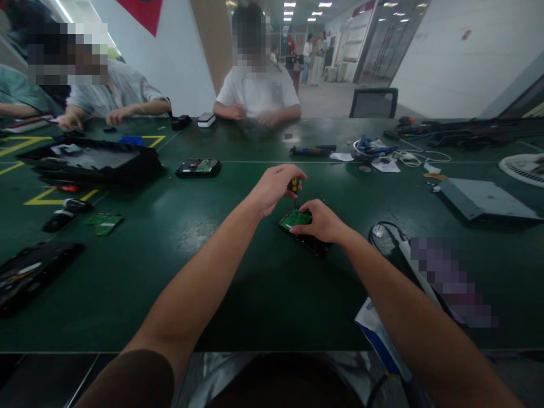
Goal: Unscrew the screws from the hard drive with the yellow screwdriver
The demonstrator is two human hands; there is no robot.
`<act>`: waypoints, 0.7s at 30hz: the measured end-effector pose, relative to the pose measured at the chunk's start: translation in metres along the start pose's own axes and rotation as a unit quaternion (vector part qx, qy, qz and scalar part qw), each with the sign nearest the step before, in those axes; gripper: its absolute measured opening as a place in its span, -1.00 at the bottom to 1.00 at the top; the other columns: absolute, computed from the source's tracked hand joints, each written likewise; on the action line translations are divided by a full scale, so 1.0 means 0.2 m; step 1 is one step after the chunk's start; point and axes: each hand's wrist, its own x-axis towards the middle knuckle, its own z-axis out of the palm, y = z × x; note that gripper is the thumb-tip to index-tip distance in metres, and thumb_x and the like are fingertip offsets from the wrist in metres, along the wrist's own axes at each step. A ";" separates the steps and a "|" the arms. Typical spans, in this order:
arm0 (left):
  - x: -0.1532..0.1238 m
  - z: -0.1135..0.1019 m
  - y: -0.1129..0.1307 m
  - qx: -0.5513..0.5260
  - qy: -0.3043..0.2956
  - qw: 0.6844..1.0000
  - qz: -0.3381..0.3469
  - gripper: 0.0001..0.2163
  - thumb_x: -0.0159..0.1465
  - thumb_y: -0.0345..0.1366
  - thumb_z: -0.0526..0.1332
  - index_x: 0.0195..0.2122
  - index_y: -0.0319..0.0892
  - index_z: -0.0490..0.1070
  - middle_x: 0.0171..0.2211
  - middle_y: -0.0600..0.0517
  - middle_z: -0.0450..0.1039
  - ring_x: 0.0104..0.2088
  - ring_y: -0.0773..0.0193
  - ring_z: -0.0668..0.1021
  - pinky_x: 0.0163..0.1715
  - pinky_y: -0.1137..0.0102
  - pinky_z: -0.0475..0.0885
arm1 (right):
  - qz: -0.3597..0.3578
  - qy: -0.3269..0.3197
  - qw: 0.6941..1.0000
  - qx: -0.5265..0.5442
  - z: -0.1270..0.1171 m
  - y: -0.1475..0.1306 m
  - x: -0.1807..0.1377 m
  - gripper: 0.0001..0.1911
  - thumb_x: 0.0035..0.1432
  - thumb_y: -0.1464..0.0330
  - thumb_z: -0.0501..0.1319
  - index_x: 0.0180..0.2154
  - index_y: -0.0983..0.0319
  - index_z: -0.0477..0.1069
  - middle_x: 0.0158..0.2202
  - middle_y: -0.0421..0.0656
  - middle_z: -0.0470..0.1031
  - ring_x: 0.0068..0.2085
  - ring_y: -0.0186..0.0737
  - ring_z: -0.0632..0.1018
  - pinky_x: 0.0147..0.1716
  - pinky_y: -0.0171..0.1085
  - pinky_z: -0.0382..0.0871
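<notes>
My left hand (274, 187) is closed around a small screwdriver (293, 186) with a yellow and black handle, held upright with its tip down on a green circuit board (295, 218). The board sits on top of a black hard drive (312, 243) lying on the dark green table (170, 272). My right hand (323, 222) presses down on the drive and board, fingers curled over its near edge, holding it steady.
Another hard drive (198, 167) lies further back, a loose green board (105, 222) and black parts (29, 272) at the left. A grey casing (484, 198), cables (408, 156) and a fan (525, 168) lie at the right. Two people sit across the table.
</notes>
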 end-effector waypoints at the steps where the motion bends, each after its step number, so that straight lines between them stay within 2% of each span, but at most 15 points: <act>1: 0.00 0.00 0.00 -0.007 -0.004 1.000 -0.010 -0.85 0.27 -0.23 0.26 -0.32 -0.20 0.53 -0.34 -0.07 0.54 -0.32 0.27 0.57 -0.40 0.42 0.47 | 0.000 0.000 1.000 -0.001 0.00 0.00 0.00 -0.33 0.00 0.00 0.55 0.05 0.21 0.53 0.03 0.03 0.49 0.04 0.10 0.52 0.07 0.04 0.46; 7: -0.02 0.02 0.02 -0.079 0.007 0.996 -0.050 -0.84 0.31 -0.19 0.27 -0.24 -0.18 0.43 -0.29 -0.12 0.60 -0.25 0.16 0.64 -0.25 0.27 0.57 | -0.002 0.001 1.000 -0.008 0.00 0.00 0.00 -0.33 0.02 -0.01 0.53 0.04 0.23 0.52 0.03 0.03 0.48 0.03 0.10 0.52 0.05 0.03 0.46; 13: -0.01 0.01 0.01 -0.018 0.005 1.000 -0.026 -0.83 0.25 -0.21 0.24 -0.36 -0.20 0.53 -0.28 -0.11 0.57 -0.29 0.25 0.57 -0.42 0.44 0.43 | 0.010 -0.002 1.000 -0.005 0.00 0.01 0.00 -0.28 0.00 -0.03 0.54 0.08 0.22 0.51 0.05 0.05 0.48 0.03 0.10 0.53 0.04 0.03 0.48; 16: -0.01 0.01 0.02 -0.017 -0.006 0.999 -0.029 -0.81 0.24 -0.19 0.26 -0.33 -0.21 0.55 -0.31 -0.09 0.56 -0.31 0.25 0.56 -0.42 0.42 0.44 | 0.005 -0.005 1.000 -0.007 0.00 0.00 0.00 -0.29 0.01 -0.04 0.53 0.08 0.23 0.51 0.04 0.05 0.49 0.04 0.10 0.53 0.05 0.02 0.47; 21: -0.01 0.03 0.01 -0.053 0.007 0.997 -0.054 -0.81 0.29 -0.16 0.25 -0.27 -0.19 0.47 -0.33 -0.11 0.59 -0.27 0.18 0.62 -0.35 0.36 0.51 | 0.002 0.007 1.000 -0.007 0.01 0.01 0.00 -0.33 0.00 -0.03 0.54 0.04 0.20 0.54 0.02 0.02 0.51 0.02 0.09 0.53 0.03 0.01 0.47</act>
